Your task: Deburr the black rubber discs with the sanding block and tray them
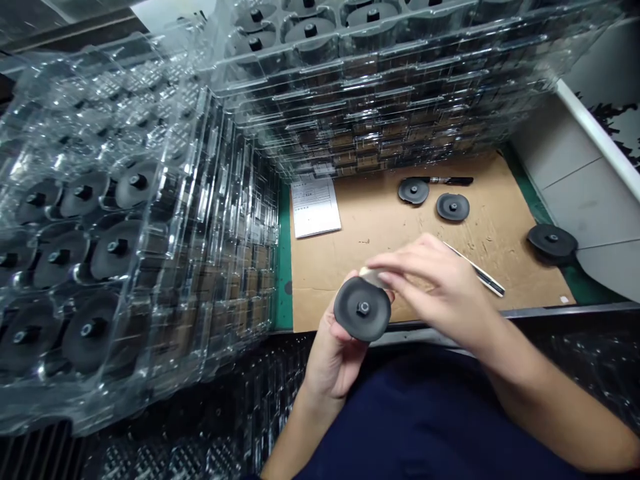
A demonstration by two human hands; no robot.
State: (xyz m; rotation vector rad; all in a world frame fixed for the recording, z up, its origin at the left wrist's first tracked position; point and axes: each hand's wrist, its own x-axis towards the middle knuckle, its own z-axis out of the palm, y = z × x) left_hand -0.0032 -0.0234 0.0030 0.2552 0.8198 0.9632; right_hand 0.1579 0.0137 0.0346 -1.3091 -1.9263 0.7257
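My left hand (334,363) is closed around a round black disc-shaped part (350,317) with a short hub in its middle, held up over the near edge of the cardboard. The hub faces the camera. My right hand (445,287) pinches a small whitish piece (373,276) against the part's upper rim; its exact kind does not show. Two similar black parts, one (413,191) beside a black marker (453,181) and another (453,207), lie farther back on the cardboard. Under the right hand lies a thin white-and-black tool (487,279), partly covered.
Stacked clear plastic trays (230,200) rise at the left, with black parts in the top one. More stacked trays (390,87) stand along the back. A paper slip (316,208) lies on the cardboard sheet (370,227). Another black part (552,243) sits by the right wall (600,200).
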